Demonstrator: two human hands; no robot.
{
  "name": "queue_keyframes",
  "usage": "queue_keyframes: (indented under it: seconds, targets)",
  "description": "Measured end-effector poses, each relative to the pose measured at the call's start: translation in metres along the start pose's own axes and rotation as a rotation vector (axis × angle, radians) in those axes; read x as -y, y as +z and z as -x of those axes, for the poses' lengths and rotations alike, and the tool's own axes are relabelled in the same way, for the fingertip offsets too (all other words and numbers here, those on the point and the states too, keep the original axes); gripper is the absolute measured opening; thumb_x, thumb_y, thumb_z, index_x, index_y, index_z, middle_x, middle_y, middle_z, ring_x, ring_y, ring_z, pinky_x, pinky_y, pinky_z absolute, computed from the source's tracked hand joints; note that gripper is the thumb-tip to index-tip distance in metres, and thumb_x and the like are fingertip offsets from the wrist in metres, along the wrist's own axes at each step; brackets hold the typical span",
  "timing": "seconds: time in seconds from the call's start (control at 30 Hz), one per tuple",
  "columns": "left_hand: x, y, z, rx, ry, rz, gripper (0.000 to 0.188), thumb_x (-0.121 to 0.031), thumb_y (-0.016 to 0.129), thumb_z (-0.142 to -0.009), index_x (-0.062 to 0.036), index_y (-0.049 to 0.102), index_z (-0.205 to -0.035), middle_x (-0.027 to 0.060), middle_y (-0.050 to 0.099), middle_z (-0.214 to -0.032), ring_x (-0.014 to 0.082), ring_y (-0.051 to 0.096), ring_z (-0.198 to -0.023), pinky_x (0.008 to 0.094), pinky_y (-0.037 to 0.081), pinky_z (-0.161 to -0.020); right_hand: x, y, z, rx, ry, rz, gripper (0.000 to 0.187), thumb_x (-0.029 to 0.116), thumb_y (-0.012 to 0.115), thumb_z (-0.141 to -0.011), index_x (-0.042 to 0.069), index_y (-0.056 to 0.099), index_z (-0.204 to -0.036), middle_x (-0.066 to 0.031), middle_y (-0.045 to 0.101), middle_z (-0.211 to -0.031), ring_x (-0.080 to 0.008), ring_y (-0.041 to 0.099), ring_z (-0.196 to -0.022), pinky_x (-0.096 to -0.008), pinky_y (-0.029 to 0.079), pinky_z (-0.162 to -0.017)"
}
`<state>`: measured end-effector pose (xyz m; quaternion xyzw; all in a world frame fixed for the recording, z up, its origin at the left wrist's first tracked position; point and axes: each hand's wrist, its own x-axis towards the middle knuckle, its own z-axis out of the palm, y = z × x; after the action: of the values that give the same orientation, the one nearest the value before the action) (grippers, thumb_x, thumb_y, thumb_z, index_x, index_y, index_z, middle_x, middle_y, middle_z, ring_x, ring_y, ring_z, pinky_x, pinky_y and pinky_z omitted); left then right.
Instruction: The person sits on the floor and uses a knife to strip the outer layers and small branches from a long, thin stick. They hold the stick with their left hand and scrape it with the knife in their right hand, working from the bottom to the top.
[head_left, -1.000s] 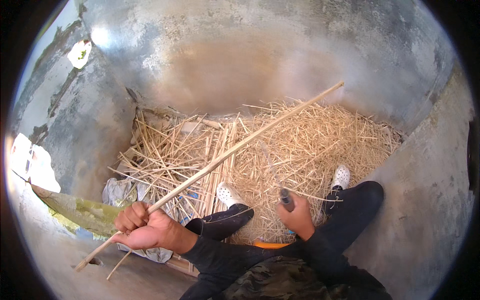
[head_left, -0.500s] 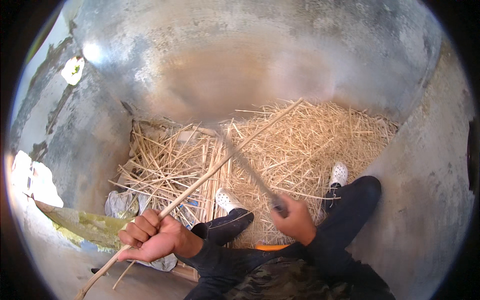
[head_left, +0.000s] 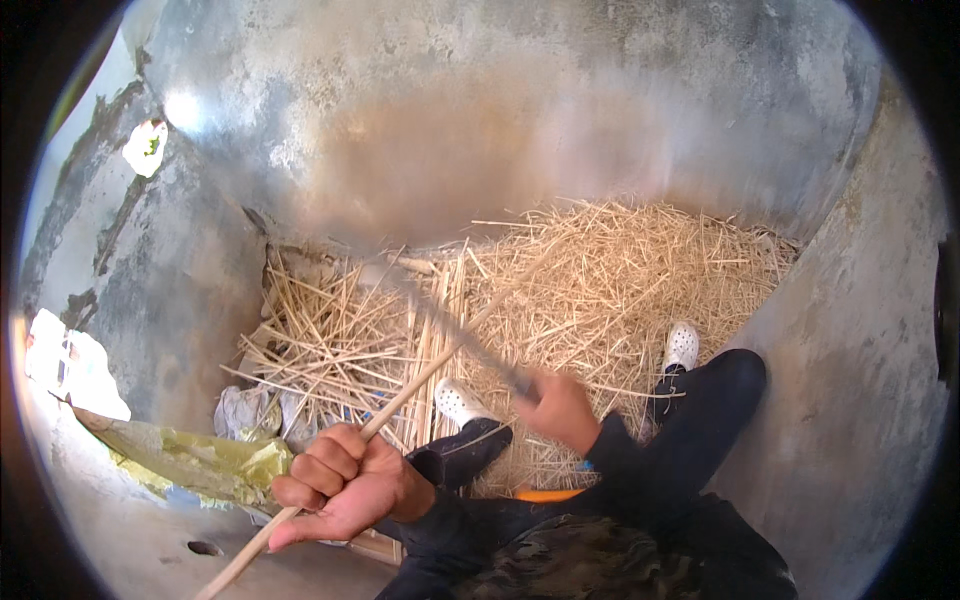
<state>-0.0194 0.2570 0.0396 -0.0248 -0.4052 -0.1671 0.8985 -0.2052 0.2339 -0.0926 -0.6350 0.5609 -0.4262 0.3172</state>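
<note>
So, the stick (head_left: 415, 385): pale tan, long, thin, pretty straight, running on a slant from the bottom left up to about mid-frame, far end kinda blurry
Left hand (head_left: 345, 485): lower left of centre, fingers wrapped round the stick, thumb pointing down along it
Right hand (head_left: 565, 410): right of centre, clenched on the lower end of a long blade (head_left: 490, 358), mostly a grey smear; it crosses the stick in view, can't tell if they touch
Underfoot: straw-coloured shavings (head_left: 640, 270) heaped middle to right, loose sticks (head_left: 320, 340) jumbled left of them, crumpled grey sheeting (head_left: 242, 410) at their lower left
Feet: white shoes with holes, one (head_left: 462, 402) near the centre, the other (head_left: 681, 345) further right
Back wall (head_left: 480, 100): blotchy grey across the top, brownish patch low in the middle
Left wall (head_left: 170, 270): stained grey, two bright ragged openings (head_left: 145, 148)
Right wall (head_left: 860, 400): dull grey, smoother-looking
</note>
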Motion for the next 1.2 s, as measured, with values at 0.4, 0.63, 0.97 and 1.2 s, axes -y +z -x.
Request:
queue_keyframes:
  seconds: [0.4,0.63,0.97,1.2]
  targets:
    - [0.000,0.008,0.016,0.077,-0.073,0.051,0.057,-0.066,0.024,-0.093,-0.0170,0.024,-0.064,-0.0056,0.016,-0.048,0.0057,0.011,-0.040,0.0235,0.010,-0.038,-0.067,-0.035,-0.040,-0.111,0.084,0.092,0.021,0.026,0.063,-0.078,0.006,0.063,-0.084,-0.0105,0.061,-0.060,-0.0234,0.058,-0.048,-0.0372,0.046,-0.051]
    - [0.009,0.006,0.017,0.025,-0.108,0.040,0.057,-0.066,0.026,-0.093,-0.0174,0.024,-0.064,-0.0061,0.017,-0.047,0.0054,0.011,-0.039,0.0230,0.010,-0.037,-0.017,-0.031,-0.010,-0.050,-0.037,0.124,0.015,0.019,0.063,-0.076,0.005,0.058,-0.076,-0.0093,0.055,-0.056,-0.0182,0.052,-0.047,-0.0323,0.043,-0.050]
    - [0.000,-0.003,0.011,0.055,-0.118,0.036,0.057,-0.064,0.031,-0.094,-0.0177,0.023,-0.062,-0.0071,0.016,-0.049,0.0053,0.011,-0.041,0.0236,0.010,-0.039,-0.041,-0.018,-0.006,-0.058,0.076,0.011,0.021,0.023,0.064,-0.077,0.006,0.068,-0.089,-0.0135,0.062,-0.063,-0.0272,0.063,-0.057,-0.0392,0.047,-0.055]
    - [-0.004,0.006,0.015,0.003,-0.129,0.018,0.055,-0.063,0.028,-0.095,-0.0175,0.024,-0.064,-0.0059,0.014,-0.048,0.0055,0.009,-0.040,0.0233,0.010,-0.039,-0.130,-0.055,-0.057,-0.207,0.200,0.294,0.022,0.027,0.065,-0.075,0.007,0.066,-0.083,-0.0145,0.062,-0.064,-0.0314,0.063,-0.060,-0.0423,0.047,-0.057]
